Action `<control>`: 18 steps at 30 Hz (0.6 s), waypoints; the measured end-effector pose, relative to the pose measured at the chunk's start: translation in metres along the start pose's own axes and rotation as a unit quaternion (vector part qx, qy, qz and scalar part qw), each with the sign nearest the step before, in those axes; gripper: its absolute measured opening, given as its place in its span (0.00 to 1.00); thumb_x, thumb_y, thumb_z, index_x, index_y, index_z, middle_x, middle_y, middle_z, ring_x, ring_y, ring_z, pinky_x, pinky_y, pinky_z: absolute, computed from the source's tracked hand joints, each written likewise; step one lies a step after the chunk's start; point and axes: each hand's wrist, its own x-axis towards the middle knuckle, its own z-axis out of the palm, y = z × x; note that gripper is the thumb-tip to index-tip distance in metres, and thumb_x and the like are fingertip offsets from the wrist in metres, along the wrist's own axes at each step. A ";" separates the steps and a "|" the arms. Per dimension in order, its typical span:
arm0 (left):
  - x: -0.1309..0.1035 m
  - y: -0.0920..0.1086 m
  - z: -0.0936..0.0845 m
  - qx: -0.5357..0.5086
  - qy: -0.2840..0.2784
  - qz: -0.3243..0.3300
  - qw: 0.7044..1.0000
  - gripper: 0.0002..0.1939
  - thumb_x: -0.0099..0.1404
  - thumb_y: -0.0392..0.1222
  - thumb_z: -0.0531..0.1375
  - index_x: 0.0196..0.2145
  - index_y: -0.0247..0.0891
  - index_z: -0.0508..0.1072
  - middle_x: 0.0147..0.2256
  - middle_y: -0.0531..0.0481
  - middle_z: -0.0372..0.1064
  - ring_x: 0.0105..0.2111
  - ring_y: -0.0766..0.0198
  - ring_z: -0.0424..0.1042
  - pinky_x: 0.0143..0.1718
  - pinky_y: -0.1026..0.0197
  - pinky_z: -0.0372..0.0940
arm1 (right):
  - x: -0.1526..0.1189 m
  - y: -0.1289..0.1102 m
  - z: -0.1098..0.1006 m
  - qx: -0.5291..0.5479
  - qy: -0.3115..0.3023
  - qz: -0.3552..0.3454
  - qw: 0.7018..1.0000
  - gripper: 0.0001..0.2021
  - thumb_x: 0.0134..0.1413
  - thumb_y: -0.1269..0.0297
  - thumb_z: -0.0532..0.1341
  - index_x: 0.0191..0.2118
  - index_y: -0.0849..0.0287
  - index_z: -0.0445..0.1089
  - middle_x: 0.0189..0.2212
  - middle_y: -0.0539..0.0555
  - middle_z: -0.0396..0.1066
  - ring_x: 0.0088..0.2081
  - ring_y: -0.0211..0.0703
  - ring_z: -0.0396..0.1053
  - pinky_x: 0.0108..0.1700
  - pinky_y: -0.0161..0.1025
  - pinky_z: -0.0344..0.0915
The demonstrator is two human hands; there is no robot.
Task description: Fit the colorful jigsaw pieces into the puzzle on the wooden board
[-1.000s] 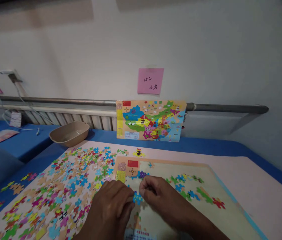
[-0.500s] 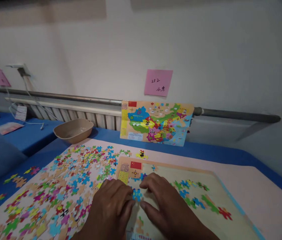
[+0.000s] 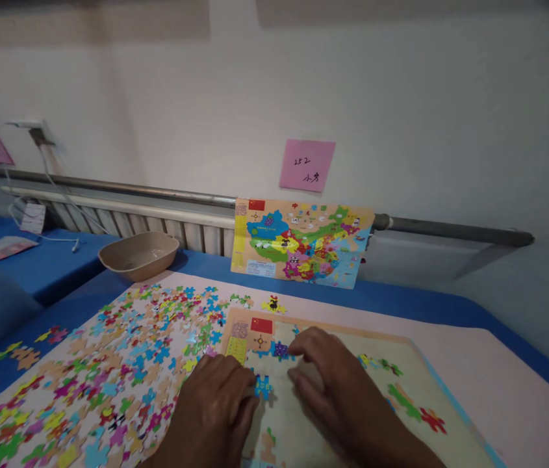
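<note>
Below a pink note [image 3: 306,165] reading "252", both hands' fingers press flat on blue pieces [image 3: 263,386].

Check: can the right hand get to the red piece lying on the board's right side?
Probably yes. The right hand rests on the puzzle board, and only bare board plus a green piece lie between it and the red piece.

Two hands [image 3: 216,409], one bowl [image 3: 138,255] (tan), two pink notes [image 3: 306,165]
</note>
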 end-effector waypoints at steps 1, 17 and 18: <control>-0.001 -0.001 0.002 0.003 -0.010 -0.007 1.000 0.09 0.71 0.31 0.56 0.42 0.42 0.74 0.35 0.49 0.75 0.35 0.55 0.74 0.38 0.51 0.64 | 0.001 0.005 -0.004 -0.016 0.018 0.008 1.000 0.08 0.69 0.71 0.59 0.49 0.56 0.70 0.46 0.57 0.72 0.48 0.55 0.67 0.50 0.53 0.62; -0.010 -0.004 0.008 0.043 -0.099 -0.039 0.993 0.08 0.70 0.33 0.58 0.37 0.43 0.76 0.36 0.47 0.74 0.38 0.54 0.74 0.40 0.51 0.64 | 0.009 0.023 -0.004 -0.129 -0.149 0.080 0.977 0.08 0.77 0.74 0.57 0.45 0.60 0.73 0.47 0.57 0.71 0.51 0.55 0.63 0.55 0.54 0.59; -0.010 -0.004 0.008 0.044 -0.097 -0.046 0.993 0.09 0.71 0.33 0.58 0.37 0.43 0.76 0.36 0.46 0.74 0.38 0.54 0.74 0.40 0.51 0.64 | 0.009 0.021 -0.005 -0.125 -0.148 0.084 0.977 0.08 0.77 0.74 0.57 0.44 0.60 0.73 0.47 0.57 0.71 0.50 0.55 0.63 0.55 0.54 0.59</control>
